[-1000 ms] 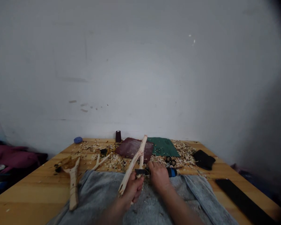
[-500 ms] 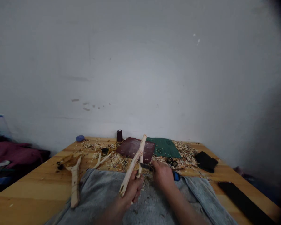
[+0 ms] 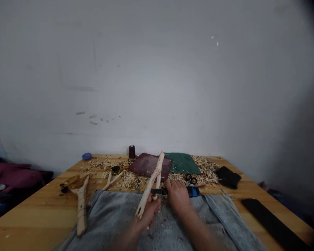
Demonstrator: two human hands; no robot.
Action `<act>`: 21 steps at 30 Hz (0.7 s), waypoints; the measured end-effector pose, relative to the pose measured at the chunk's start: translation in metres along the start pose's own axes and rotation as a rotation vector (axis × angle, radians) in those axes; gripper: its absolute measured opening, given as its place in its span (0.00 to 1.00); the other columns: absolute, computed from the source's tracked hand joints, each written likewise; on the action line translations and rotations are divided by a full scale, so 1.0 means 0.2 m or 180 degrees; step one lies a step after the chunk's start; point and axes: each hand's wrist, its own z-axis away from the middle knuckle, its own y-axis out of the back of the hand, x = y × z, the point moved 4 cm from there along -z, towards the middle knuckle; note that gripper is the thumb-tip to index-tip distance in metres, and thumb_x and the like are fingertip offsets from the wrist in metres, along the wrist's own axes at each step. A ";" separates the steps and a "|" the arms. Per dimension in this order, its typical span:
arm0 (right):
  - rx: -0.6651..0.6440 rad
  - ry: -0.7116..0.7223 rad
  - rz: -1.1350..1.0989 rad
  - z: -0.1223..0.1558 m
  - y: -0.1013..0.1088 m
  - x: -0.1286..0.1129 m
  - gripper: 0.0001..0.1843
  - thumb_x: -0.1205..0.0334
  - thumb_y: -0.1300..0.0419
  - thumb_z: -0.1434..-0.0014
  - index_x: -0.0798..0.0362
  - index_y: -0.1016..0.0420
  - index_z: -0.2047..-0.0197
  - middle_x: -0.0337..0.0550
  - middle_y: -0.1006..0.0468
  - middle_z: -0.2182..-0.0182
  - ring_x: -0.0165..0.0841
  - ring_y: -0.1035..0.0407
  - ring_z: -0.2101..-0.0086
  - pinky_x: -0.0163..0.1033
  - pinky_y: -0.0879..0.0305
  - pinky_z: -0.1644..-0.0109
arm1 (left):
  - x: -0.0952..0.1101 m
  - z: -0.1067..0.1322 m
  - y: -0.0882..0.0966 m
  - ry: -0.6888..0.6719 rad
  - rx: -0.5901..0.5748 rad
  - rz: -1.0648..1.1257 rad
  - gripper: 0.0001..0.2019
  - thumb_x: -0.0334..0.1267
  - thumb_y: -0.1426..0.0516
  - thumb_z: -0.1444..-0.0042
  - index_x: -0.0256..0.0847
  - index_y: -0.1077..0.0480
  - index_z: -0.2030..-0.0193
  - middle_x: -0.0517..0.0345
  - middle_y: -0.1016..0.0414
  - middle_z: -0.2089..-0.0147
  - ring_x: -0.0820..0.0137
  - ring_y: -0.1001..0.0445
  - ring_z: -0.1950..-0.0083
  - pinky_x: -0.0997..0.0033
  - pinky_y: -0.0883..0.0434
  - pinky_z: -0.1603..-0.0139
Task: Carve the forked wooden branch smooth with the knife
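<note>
My left hand (image 3: 149,213) is closed around a pale, peeled forked stick (image 3: 154,177), which slants up and away over a grey towel (image 3: 110,216). My right hand (image 3: 178,197) grips a knife with a black and blue handle (image 3: 193,191). The knife's blade lies across the stick just above my left hand. Both hands are over the towel near the front of a wooden table (image 3: 36,212).
Wood shavings (image 3: 206,170) cover the far half of the table. Also there: a carved wooden piece (image 3: 81,205), a small forked twig (image 3: 112,179), a maroon sheet (image 3: 146,164), a green mat (image 3: 183,163), scissors (image 3: 190,180), a black pouch (image 3: 228,177), a dark strap (image 3: 272,223) and a dark spool (image 3: 132,152).
My right hand pushed the knife outward along the stick half a second ago, then drew it back to the spot just above my left hand. The stick stays nearly still.
</note>
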 end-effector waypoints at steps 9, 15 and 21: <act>-0.0202 -0.0978 0.0144 -0.04 -0.03 0.34 0.14 0.74 0.52 0.38 0.54 0.28 0.56 0.50 0.21 0.64 0.38 0.25 0.64 0.37 0.42 0.66 | 0.08 0.06 0.01 0.0244 -0.0289 0.0504 0.25 0.60 0.38 0.57 0.47 0.44 0.65 0.77 0.44 0.83 0.82 0.55 0.88 0.78 0.59 0.87; -0.0123 -0.0525 -0.0378 -0.01 0.01 0.21 0.16 0.73 0.48 0.42 0.50 0.27 0.54 0.44 0.21 0.61 0.35 0.26 0.61 0.35 0.43 0.62 | 0.09 0.07 0.01 0.0335 -0.0413 0.0737 0.25 0.58 0.37 0.59 0.47 0.44 0.66 0.77 0.44 0.82 0.82 0.53 0.88 0.78 0.59 0.87; -0.0180 0.0074 -0.0746 0.03 0.05 -0.02 0.14 0.71 0.47 0.42 0.51 0.26 0.56 0.44 0.21 0.62 0.35 0.29 0.60 0.35 0.44 0.59 | 0.08 0.06 0.02 0.0410 -0.0516 0.0942 0.25 0.55 0.35 0.61 0.47 0.46 0.69 0.77 0.43 0.83 0.83 0.53 0.88 0.78 0.60 0.87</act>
